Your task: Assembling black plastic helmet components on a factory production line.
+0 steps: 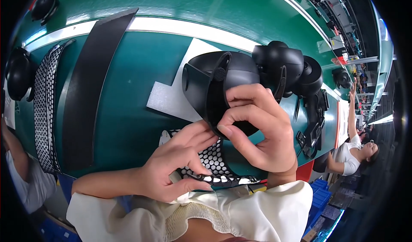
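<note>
Head view: right hand [262, 128] pinches the near rim of a rigid, seemingly light black helmet shell [214, 85]; left hand [171, 167], fingers loosely curled, holds a floppy perforated liner [214, 164].

Long black strip [92, 83] upper left on green table [141, 104], white foam sheet [171, 94] centre, coworker in white [352, 152] far right.

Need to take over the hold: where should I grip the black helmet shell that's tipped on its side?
Probably by the rim of the black helmet shell, from the near side. It lies with its opening toward the person, so the thin edge is exposed; the right hand already pinches it there, while the domed back looks too smooth to pinch.
</note>
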A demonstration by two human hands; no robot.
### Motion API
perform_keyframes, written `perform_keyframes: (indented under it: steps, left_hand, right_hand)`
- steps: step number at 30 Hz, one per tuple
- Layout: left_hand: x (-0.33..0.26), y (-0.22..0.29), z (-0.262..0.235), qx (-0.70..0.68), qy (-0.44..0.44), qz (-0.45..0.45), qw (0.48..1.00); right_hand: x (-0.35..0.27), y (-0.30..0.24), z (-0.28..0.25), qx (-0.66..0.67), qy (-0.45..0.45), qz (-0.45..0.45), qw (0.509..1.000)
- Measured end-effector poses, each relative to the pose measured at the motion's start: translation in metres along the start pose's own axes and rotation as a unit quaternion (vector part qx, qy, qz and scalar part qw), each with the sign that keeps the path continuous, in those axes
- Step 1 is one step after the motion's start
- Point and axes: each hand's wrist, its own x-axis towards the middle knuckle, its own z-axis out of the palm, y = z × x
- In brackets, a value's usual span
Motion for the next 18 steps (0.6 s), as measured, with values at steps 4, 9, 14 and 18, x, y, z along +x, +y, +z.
perform_keyframes:
  steps: [4,9,14,18]
  left_hand:
    - [-0.001,0.004,0.001,-0.006,0.009,0.002,1.000]
    - [0.001,0.005,0.003,0.002,0.017,0.011,1.000]
    - [-0.002,0.002,0.005,0.015,0.050,0.026,0.998]
    - [0.002,0.014,0.012,0.145,0.151,-0.016,0.978]
  right_hand:
    - [-0.005,-0.002,0.006,-0.061,0.046,-0.045,0.996]
    - [-0.017,-0.013,0.009,-0.372,0.049,-0.208,0.903]
    - [-0.009,0.014,-0.022,-0.213,-0.076,-0.145,0.963]
    - [-0.032,0.019,-0.023,-0.018,0.103,-0.135,0.985]
